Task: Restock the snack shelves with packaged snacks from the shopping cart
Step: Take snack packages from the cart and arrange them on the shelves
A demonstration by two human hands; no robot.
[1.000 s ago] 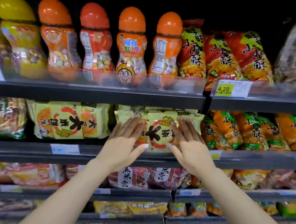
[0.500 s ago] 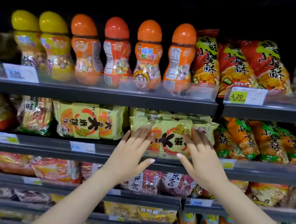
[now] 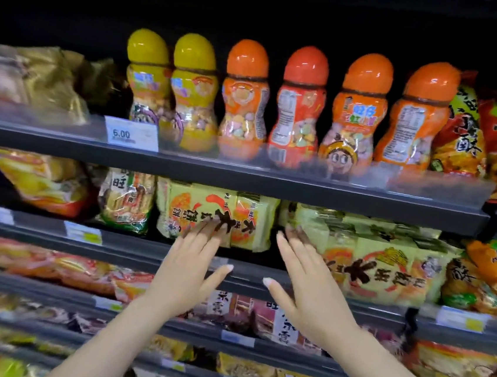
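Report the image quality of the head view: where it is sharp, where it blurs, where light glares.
Head view: the centre is fairly sharp, the 6.00 price tag readable; motion blur smears the lower left shelves and the edges; glare spots sit on the bottle caps; the space above the top shelf is black; shelf lines bow from the wide-angle lens; the left hand and right hand are slightly soft.

Brightly lit shelves under a dark, unlit top band. Motion blur smears the whole picture, most at the left and lower edges. Glare streaks the clear shelf strip. Wide-angle bending tilts the shelves.
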